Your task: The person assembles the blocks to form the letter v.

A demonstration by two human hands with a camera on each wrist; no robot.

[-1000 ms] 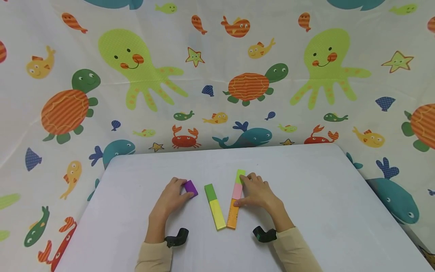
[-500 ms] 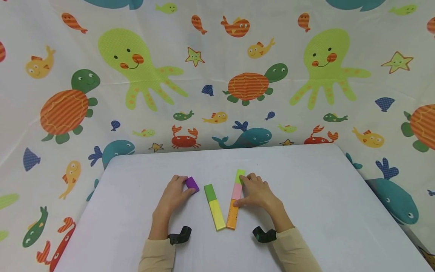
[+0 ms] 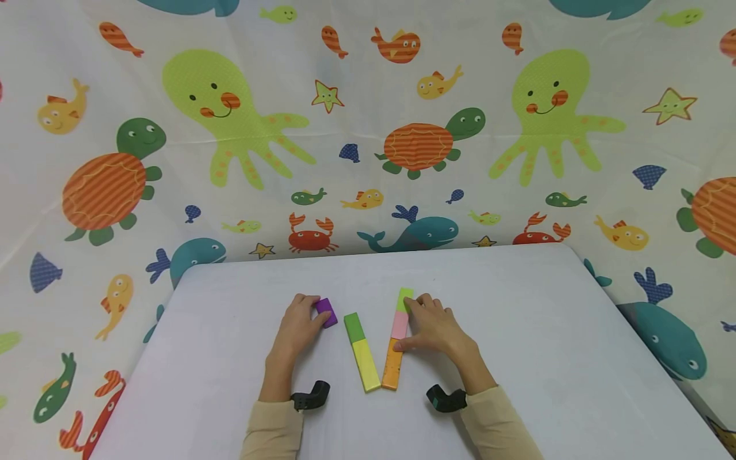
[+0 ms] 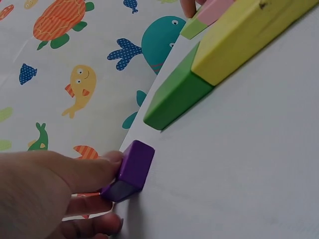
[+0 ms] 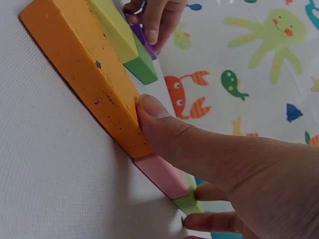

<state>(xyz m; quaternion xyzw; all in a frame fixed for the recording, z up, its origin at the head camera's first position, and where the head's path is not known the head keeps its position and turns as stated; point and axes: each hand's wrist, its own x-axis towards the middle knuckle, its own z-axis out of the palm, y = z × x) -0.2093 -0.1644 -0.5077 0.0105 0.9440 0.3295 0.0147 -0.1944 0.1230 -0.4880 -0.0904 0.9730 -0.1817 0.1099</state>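
Observation:
My left hand (image 3: pixel 296 326) pinches a small purple block (image 3: pixel 326 313) between thumb and fingers. In the left wrist view the purple block (image 4: pixel 134 167) stands tilted, its lower end close to the tabletop. Just right of it lies a green block (image 3: pixel 354 327), end to end with a longer yellow block (image 3: pixel 366 364). My right hand (image 3: pixel 437 324) rests along a second row: its thumb touches the orange block (image 3: pixel 393 364), and its fingertips are at the light green block (image 3: pixel 405 297). Between those two sits a pink block (image 3: pixel 400 324).
The two rows form a V on the white table (image 3: pixel 517 319), lower ends meeting. A cloth (image 3: pixel 356 83) printed with sea animals hangs behind the table. Each wrist wears a black camera, the left camera (image 3: pixel 311 395) and the right camera (image 3: pixel 446 398).
My left hand has shifted slightly right and away from me with the purple block, bringing it nearer the green block's upper end. The right hand and both rows stay put.

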